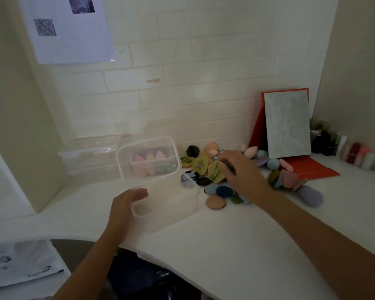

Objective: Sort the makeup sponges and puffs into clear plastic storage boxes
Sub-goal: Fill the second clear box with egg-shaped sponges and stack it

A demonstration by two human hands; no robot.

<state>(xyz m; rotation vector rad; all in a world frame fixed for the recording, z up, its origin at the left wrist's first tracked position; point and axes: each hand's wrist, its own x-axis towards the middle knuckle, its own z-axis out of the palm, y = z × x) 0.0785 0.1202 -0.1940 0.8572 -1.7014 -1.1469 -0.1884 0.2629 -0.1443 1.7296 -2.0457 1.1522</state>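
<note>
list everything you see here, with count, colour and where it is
open box: one, clear, counter centre, lid raised
box of sponges: one, clear, behind the open box, seen through its lid
spare boxes: stacked, count unclear, clear, left by the wall
puffs and sponges: many, mixed colours, loose pile right of the open box
mirror: one, red stand, back right
small bottles: a row, dark and pink, far right
paper sheet: one, white, on the wall
counter: one, white
left hand: at the open box's near left corner
right hand: over the pile, grip blurred

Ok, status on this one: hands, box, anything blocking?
Left hand open at clear box corner. Right hand over puff pile, grip blurred. Lid up, nothing blocking.
</note>
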